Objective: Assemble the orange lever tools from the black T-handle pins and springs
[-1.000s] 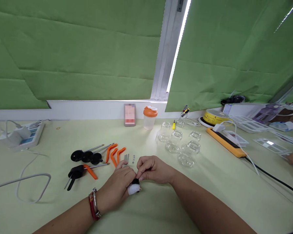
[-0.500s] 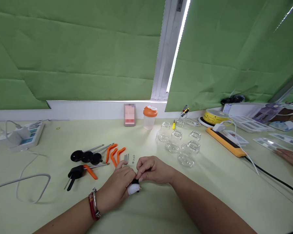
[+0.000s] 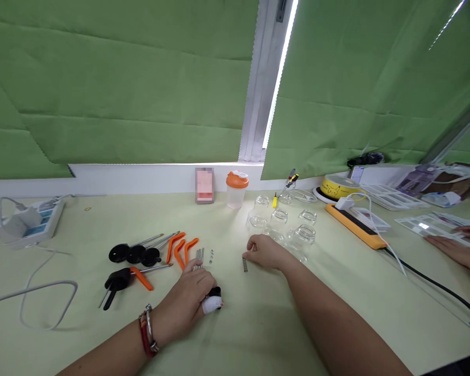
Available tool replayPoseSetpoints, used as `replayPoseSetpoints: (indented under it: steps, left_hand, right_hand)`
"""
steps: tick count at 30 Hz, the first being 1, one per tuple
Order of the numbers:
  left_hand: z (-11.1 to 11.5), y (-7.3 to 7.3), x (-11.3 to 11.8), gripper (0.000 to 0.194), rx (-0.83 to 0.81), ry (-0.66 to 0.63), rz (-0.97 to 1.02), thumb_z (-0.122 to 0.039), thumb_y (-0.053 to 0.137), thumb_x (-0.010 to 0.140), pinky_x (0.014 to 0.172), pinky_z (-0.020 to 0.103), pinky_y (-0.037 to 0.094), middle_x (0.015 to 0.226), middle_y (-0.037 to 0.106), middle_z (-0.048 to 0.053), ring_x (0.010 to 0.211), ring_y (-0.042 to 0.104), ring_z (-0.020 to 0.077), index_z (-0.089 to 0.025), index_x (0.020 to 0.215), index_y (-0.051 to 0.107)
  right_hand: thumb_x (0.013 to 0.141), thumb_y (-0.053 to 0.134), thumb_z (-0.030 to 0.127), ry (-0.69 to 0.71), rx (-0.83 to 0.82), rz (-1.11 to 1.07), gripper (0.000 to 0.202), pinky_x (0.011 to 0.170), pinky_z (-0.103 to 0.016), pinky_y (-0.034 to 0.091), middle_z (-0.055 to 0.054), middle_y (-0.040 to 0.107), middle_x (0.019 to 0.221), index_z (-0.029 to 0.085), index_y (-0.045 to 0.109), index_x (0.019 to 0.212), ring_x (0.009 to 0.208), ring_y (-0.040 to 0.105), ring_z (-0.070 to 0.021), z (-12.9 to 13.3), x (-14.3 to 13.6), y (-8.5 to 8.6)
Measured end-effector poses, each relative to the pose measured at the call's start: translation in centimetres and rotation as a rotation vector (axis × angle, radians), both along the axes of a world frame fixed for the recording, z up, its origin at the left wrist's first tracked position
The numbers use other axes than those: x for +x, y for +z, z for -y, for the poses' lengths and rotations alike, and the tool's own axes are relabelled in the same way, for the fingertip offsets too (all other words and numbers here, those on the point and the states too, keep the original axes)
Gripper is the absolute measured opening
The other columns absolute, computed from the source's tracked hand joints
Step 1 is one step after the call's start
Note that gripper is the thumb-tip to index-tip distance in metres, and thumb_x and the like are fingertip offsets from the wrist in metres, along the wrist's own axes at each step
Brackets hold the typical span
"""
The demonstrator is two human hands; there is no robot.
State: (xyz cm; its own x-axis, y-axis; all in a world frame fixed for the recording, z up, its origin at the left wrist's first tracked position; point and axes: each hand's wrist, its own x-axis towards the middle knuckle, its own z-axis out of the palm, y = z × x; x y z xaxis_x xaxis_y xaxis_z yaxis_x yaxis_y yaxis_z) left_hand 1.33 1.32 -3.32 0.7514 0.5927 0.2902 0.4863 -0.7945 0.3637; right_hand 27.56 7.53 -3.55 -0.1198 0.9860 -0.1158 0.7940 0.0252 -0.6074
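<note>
Black plastic, a small rounded part (image 3: 216,291), sits pinched in the left hand (image 3: 188,303), whose bandaged white fingertip (image 3: 211,305) presses against it low on the pale green counter (image 3: 258,334). The right hand (image 3: 264,252) lies well apart from it, fingertips closed on or right at the top of a thin coiled metal spring (image 3: 245,263) that lies on the counter just in front of the clear glass jars (image 3: 293,235). To do this well, I judge that the spring should be gripped near one end so it stays straight, while the left hand keeps the black part steady with its opening turned toward the incoming piece; the spring is tiny and would roll or flick away easily. Nearby lie short steel pins (image 3: 199,256), curved orange plastic levers (image 3: 180,248) and black round-headed rods (image 3: 135,254). A second earlier both hands were pressed together over the black part; since then the right hand has moved off toward the jars, and another person's hand (image 3: 454,250) has reached further in at the right edge.
</note>
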Motion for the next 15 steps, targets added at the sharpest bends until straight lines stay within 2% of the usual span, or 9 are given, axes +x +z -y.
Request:
replayPoseSetpoints:
  steps: [3, 9, 13, 15]
  left_hand:
    - [0.0, 0.0, 0.0, 0.018, 0.003, 0.003, -0.004, -0.034, 0.046, 0.092, 0.101, 0.045, 0.025, 0.074, 0.053, -0.002, 0.068, 0.051, 0.0153, -0.02, 0.08, 0.045]
    - [-0.1, -0.1, 0.1, 0.018, 0.016, 0.004, 0.0, -0.034, 0.047, 0.092, 0.101, 0.046, 0.025, 0.073, 0.052, -0.002, 0.067, 0.05, 0.0149, -0.02, 0.08, 0.045]
    - [-0.1, -0.1, 0.1, 0.019, 0.01, 0.005, -0.003, -0.034, 0.045, 0.092, 0.101, 0.046, 0.025, 0.072, 0.051, -0.002, 0.066, 0.05, 0.0148, -0.02, 0.08, 0.044]
    - [-0.1, 0.0, 0.1, 0.018, 0.006, 0.006, -0.006, -0.034, 0.045, 0.092, 0.1, 0.046, 0.027, 0.071, 0.051, -0.002, 0.066, 0.05, 0.015, -0.02, 0.079, 0.044]
  right_hand:
    - [0.063, 0.069, 0.035, 0.033, -0.025, 0.017, 0.027, 0.051, -0.023, 0.037, -0.005, 0.063, 0.081, 0.017, 0.061, 0.082, 0.063, 0.055, -0.0148, 0.2, -0.6, -0.3]
    - [0.06, 0.06, 0.012, 0.101, -0.044, 0.008, 0.013, 0.05, -0.021, 0.037, -0.003, 0.063, 0.073, 0.017, 0.063, 0.071, 0.059, 0.054, -0.0125, 0.7, -1.7, -0.4]
    - [0.062, 0.057, 0.01, 0.15, -0.022, -0.041, 0.016, 0.054, -0.021, 0.039, -0.002, 0.062, 0.072, 0.017, 0.066, 0.074, 0.062, 0.052, -0.0122, 1.2, -2.4, 0.0]
    - [0.066, 0.057, 0.012, 0.198, -0.046, -0.165, 0.017, 0.054, -0.021, 0.039, 0.0, 0.059, 0.067, 0.017, 0.066, 0.08, 0.059, 0.05, -0.0105, 1.7, -3.1, 0.4]
